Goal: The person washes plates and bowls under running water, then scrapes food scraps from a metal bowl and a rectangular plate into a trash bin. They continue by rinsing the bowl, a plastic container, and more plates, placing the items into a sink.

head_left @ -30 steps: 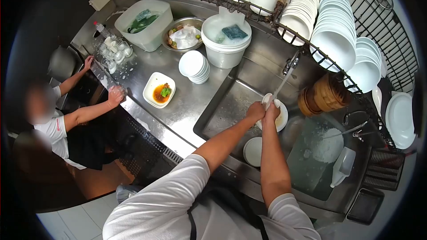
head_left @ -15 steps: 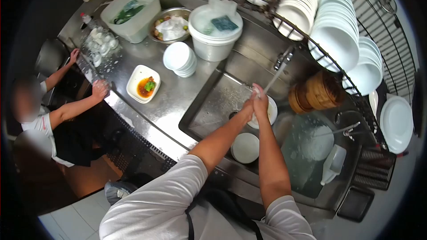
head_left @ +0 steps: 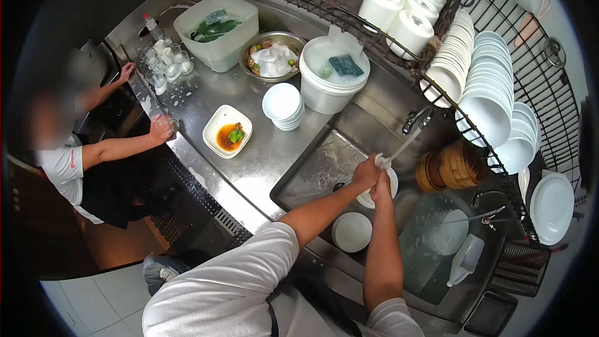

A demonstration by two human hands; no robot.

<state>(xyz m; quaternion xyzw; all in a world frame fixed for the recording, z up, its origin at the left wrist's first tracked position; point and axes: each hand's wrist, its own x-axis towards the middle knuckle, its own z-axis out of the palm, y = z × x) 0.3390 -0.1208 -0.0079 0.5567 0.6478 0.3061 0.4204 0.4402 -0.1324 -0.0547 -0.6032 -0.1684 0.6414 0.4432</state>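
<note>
My left hand and my right hand are close together under a stream from the tap, over the metal sink. A small whitish item shows at the fingertips; which hand grips it is hard to tell. Fingers of both hands are curled in and partly hidden. Just beneath them lies a white plate. Nearer to me in the sink is a round white bowl.
A filled basin holds a plastic bottle. Bamboo steamers stand behind. On the counter are stacked bowls, a sauce dish and a white bucket. A rack of bowls hangs above; a co-worker stands left.
The view has shifted, so the counter and sink appear lower and farther right. My hands remain together under the water, and the whitish item now shows more clearly at the fingertips.
</note>
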